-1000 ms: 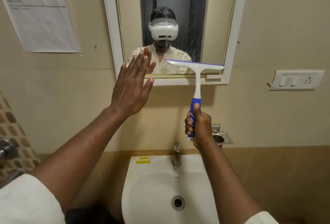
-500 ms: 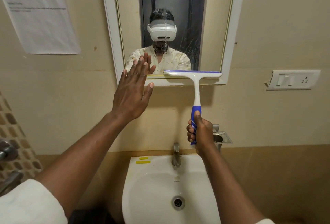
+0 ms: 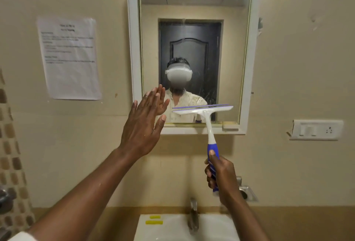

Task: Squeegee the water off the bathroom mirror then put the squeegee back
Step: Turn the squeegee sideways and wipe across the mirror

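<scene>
Blue-handled squeegee point(image 3: 203, 110), gripped by the right hand point(image 3: 221, 175), wipes the mirror point(image 3: 196, 48) at 6 o'clock; left hand point(image 3: 142, 125) spread wide. Next, probably a new stroke from 12 o'clock.

Glossy plastic squeegee point(image 3: 203, 110), wet glass mirror point(image 3: 194, 48)

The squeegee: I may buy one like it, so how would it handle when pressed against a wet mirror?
The squeegee looks like light moulded plastic, held easily by the right hand alone. Its thin white neck may flex a little under pressure. The ribbed blue grip probably resists slipping, though wet fingers could still slide.
</scene>
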`<state>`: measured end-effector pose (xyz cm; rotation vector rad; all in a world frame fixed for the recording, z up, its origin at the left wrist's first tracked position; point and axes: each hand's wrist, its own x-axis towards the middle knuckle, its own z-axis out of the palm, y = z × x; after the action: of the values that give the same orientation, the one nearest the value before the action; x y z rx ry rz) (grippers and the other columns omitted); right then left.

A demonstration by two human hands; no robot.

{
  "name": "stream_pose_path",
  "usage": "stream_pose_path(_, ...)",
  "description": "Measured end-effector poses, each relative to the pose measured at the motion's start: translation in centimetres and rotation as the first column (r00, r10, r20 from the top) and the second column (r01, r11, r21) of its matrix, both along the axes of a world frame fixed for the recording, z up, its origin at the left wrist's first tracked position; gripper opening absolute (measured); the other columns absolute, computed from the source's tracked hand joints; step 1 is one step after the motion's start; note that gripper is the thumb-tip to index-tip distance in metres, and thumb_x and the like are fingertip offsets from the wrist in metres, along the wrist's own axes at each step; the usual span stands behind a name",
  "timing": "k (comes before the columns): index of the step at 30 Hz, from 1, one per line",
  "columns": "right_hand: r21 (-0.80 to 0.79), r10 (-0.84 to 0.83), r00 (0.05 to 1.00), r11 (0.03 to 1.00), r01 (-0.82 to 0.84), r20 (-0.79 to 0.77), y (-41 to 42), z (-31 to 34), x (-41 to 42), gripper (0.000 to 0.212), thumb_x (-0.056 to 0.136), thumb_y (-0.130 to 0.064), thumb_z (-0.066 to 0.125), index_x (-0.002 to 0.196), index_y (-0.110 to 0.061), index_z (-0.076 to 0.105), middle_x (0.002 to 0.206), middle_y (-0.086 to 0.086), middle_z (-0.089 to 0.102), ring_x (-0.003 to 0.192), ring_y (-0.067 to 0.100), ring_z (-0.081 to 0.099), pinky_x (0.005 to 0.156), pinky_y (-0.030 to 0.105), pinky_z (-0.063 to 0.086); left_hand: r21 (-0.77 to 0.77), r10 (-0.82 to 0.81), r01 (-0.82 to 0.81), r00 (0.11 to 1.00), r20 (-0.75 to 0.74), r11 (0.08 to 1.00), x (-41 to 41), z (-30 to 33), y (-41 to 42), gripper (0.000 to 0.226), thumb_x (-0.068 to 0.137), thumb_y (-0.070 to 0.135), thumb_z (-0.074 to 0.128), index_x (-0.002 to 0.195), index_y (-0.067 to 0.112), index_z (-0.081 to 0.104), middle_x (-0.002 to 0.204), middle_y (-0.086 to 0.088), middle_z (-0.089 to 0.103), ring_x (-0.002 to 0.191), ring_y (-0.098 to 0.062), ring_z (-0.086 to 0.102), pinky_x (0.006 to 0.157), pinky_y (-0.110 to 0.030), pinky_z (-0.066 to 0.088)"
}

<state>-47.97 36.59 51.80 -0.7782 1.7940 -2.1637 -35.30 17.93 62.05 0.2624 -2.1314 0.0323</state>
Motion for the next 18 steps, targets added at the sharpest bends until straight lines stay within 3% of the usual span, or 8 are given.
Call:
stream_pose_path(3,0.027,0.000,0.979,1.000,0.006,-0.204,-1.2,4.1,-0.4,0.030,0.086,-0.041,0.060,0.091,-0.012,0.053,0.062,0.004,0.050,0.043,0.012,0.040,0.041,0.024,0.036,-0.028,0.031,-0.031,0.999,-0.012,0.999,0.3,1.9,-0.7,0.059,0.098,0.043,0.021,0.151,0.030,-0.003,0.156,0.017,-0.010,0.143,0.002,-0.012,0.118,-0.035,-0.002)
stream_pose_path(6,0.048,-0.091,0.884,0.991,0.127,-0.458,-2.4,9.7,-1.4,0.031,0.088,-0.037,0.059,0.109,-0.016,0.052,0.081,0.007,0.057,0.060,0.019,0.053,0.053,0.028,0.044,-0.055,0.063,-0.065,0.997,-0.044,0.996,0.7,4.3,-1.6,0.058,0.098,0.047,0.016,0.150,0.031,-0.006,0.156,0.016,-0.012,0.142,0.002,-0.014,0.118,-0.034,-0.004)
stream_pose_path(9,0.000,-0.188,0.685,0.965,0.264,-0.704,-3.3,16.3,-2.6,0.027,0.089,-0.034,0.058,0.107,-0.013,0.055,0.085,0.007,0.062,0.066,0.017,0.058,0.058,0.023,0.044,-0.093,0.101,-0.107,0.992,-0.076,0.990,1.1,6.8,-2.5,0.059,0.097,0.049,0.014,0.149,0.032,-0.010,0.157,0.013,-0.012,0.142,0.001,-0.015,0.118,-0.033,-0.005)
stream_pose_path(12,-0.032,-0.203,0.424,0.926,0.376,-0.883,-4.1,23.3,-3.8,0.027,0.089,-0.035,0.057,0.109,-0.017,0.054,0.082,0.002,0.060,0.065,0.012,0.054,0.058,0.020,0.040,-0.125,0.115,-0.129,0.986,-0.118,0.984,1.4,9.6,-3.0,0.060,0.096,0.052,0.011,0.148,0.030,-0.009,0.159,0.009,-0.009,0.144,-0.001,-0.013,0.119,-0.035,-0.004)
stream_pose_path(15,-0.076,-0.164,0.141,0.871,0.486,-0.976,-4.8,29.8,-4.8,0.037,0.088,-0.033,0.058,0.121,-0.019,0.049,0.082,0.000,0.053,0.064,0.013,0.048,0.056,0.022,0.033,-0.146,0.112,-0.138,0.979,-0.172,0.980,1.7,12.4,-3.4,0.063,0.092,0.057,0.008,0.147,0.031,-0.008,0.159,0.009,-0.007,0.144,-0.003,-0.011,0.118,-0.033,-0.005)
stream_pose_path(18,-0.052,-0.072,0.017,0.850,0.524,-0.997,-5.0,34.8,-5.5,0.047,0.087,-0.029,0.059,0.131,-0.023,0.041,0.089,0.008,0.058,0.070,0.019,0.051,0.056,0.023,0.031,-0.177,0.127,-0.164,0.970,-0.207,0.970,1.9,14.5,-3.9,0.063,0.095,0.051,0.013,0.151,0.026,-0.003,0.159,0.008,-0.008,0.145,-0.004,-0.011,0.118,-0.031,-0.006)
